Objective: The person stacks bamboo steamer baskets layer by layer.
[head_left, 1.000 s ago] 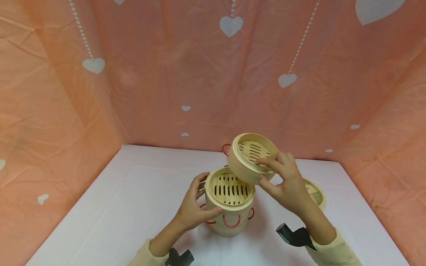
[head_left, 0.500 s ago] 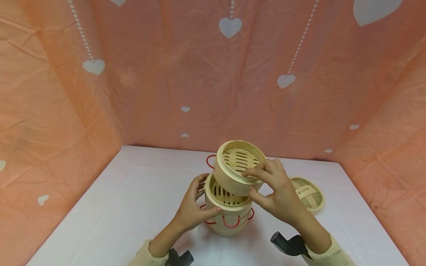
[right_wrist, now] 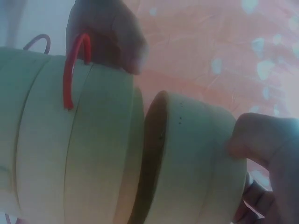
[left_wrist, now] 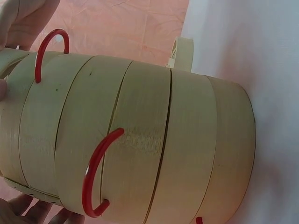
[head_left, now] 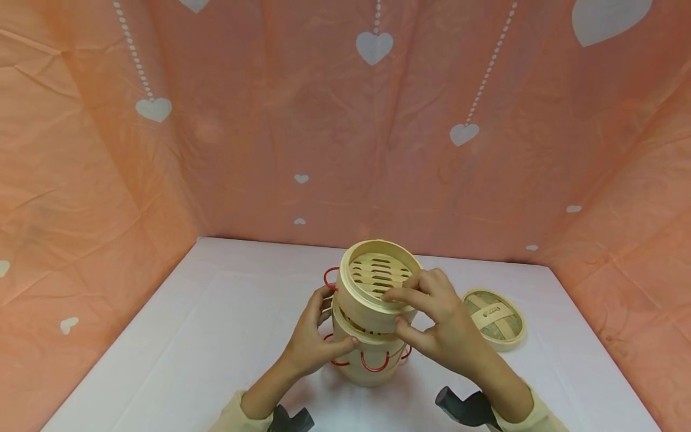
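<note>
A small bamboo steamer basket (head_left: 369, 311) with a slatted floor and red handles hangs tilted close over a stack of bamboo steamer baskets (head_left: 372, 378). My right hand (head_left: 439, 324) pinches its near right rim, fingers inside and thumb on the outer wall. My left hand (head_left: 312, 341) holds the stack's upper part, thumb at the front and fingers round the left side. In the right wrist view, a dark wedge-shaped gap shows between the raised basket (right_wrist: 201, 154) and the stack (right_wrist: 98, 140). The left wrist view shows the stack's banded wall (left_wrist: 140, 140) from the side.
A round woven bamboo lid (head_left: 493, 318) lies on the white table (head_left: 227, 312) to the right of the stack. Behind the table hangs an orange-pink cloth (head_left: 243, 150) printed with white hearts. Black wrist mounts (head_left: 464, 408) sit at both sleeves.
My right hand has brought the raised basket left and down, from right of the stack to just over its top. More of the lid now shows. My left hand has stayed on the stack.
</note>
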Available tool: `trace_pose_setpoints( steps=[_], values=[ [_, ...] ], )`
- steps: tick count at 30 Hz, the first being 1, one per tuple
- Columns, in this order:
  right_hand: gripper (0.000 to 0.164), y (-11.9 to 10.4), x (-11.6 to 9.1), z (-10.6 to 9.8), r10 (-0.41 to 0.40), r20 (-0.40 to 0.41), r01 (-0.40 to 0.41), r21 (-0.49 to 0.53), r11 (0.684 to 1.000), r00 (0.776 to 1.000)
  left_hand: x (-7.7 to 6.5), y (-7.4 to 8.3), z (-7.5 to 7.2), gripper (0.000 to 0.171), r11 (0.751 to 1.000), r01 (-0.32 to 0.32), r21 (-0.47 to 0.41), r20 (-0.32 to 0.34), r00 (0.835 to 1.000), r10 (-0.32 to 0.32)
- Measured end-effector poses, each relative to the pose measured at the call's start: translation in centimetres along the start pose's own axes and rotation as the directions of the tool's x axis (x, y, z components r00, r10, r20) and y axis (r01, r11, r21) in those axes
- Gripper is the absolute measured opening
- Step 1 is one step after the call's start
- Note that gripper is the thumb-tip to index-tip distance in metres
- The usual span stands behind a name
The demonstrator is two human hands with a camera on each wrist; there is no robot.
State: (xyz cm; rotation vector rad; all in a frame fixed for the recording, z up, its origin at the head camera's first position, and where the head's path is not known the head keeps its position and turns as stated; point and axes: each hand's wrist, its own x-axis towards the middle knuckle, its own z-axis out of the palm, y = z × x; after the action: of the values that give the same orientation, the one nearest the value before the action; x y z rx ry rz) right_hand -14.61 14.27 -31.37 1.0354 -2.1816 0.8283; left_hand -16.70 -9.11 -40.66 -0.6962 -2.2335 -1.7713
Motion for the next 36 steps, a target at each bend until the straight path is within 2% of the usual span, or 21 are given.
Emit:
trace_pose_setpoints(
  steps=[16, 23, 36],
  values=[
    [0.040, -0.02, -0.27, 0.54, -0.036, 0.021, 0.036, -0.027, 0.999, 0.999, 0.00, -0.10, 0.10, 0.086, 1.000, 0.025, 0.005, -0.007, 1.000, -0.025],
    [0.039, -0.03, -0.32, 0.73, -0.053, 0.027, 0.054, -0.040, 0.998, 0.998, 0.02, -0.13, 0.04, 0.085, 1.000, 0.012, -0.001, 0.013, 1.000, -0.012],
    [0.039, 0.11, -0.38, 1.00, -0.050, 0.046, 0.052, -0.056, 0.997, 0.998, 0.10, -0.23, 0.05, 0.085, 1.000, -0.009, 0.002, 0.008, 1.000, 0.009]
  ],
)
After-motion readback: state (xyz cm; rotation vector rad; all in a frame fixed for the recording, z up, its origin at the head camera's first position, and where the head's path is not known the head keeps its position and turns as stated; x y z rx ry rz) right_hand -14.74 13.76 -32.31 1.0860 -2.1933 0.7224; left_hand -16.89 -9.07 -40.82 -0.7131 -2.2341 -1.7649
